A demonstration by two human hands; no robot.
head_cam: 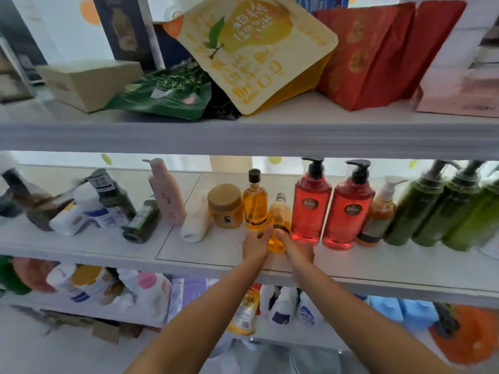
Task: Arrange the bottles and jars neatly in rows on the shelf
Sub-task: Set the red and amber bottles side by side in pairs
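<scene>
On the middle shelf an amber bottle with a silver cap stands near the front. My left hand and my right hand grip its base from either side. Right behind it stands an amber bottle with a black cap, and a yellow jar is to the left. Two red pump bottles, an orange pump bottle and several green pump bottles line up to the right. A pink bottle stands to the left; a white bottle leans beside it.
At the shelf's left end, dark and white bottles lie tumbled in a heap. The upper shelf carries pouches, a cardboard box and red bags. The lower shelf holds more bottles and packets.
</scene>
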